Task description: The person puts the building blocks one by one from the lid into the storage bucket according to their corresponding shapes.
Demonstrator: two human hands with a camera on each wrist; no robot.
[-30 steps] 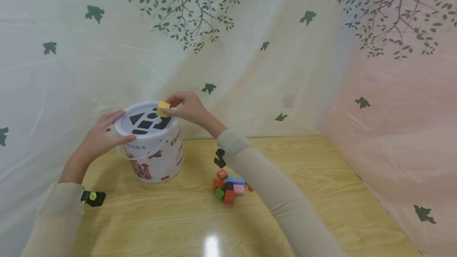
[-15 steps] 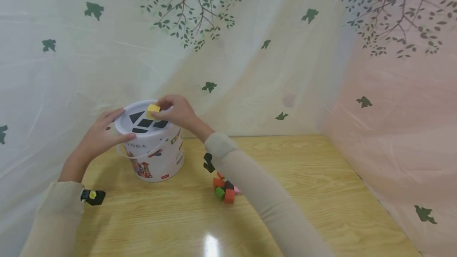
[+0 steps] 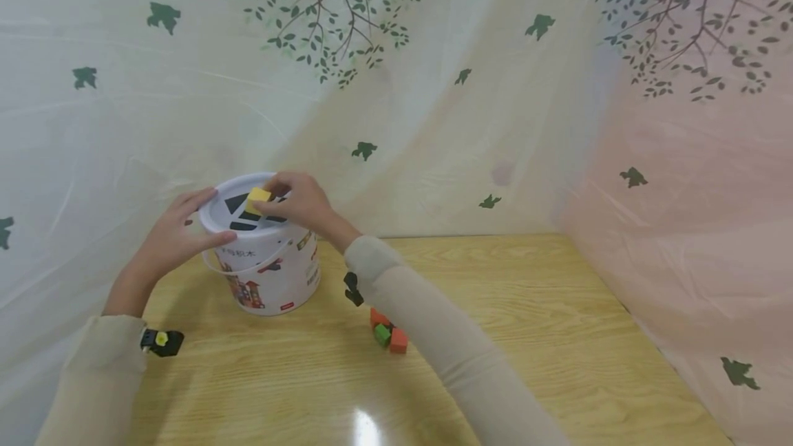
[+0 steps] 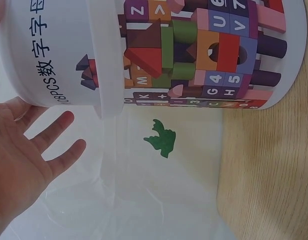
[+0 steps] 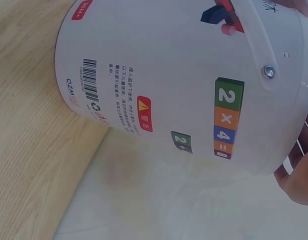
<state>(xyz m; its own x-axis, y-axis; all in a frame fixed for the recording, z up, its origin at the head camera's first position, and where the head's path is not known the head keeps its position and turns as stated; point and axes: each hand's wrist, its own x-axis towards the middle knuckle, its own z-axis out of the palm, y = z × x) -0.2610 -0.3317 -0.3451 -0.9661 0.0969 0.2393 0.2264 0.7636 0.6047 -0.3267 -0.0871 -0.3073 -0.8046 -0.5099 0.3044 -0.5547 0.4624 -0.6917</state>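
A white toy bucket point(image 3: 272, 274) stands at the back left of the wooden table; its lid point(image 3: 218, 215) has dark shape-cut holes. My right hand point(image 3: 296, 199) pinches a yellow block point(image 3: 257, 199) right over the holes. My left hand point(image 3: 170, 236) rests against the lid's left rim with straight fingers. The left wrist view shows the bucket's printed side point(image 4: 204, 55) and my left hand's spread fingers point(image 4: 54, 135) beside it. The right wrist view shows the bucket's wall point(image 5: 164, 80) with its handle rivet point(image 5: 268, 71).
A small heap of coloured blocks point(image 3: 389, 336) lies on the table point(image 3: 557, 336) right of the bucket, partly hidden by my right forearm. A pale curtain point(image 3: 464, 122) printed with trees and birds closes in the back and right sides.
My right hand has carried the yellow block leftwards and a little down over the lid. My right forearm now hides more of the block heap. The left hand has stayed put.
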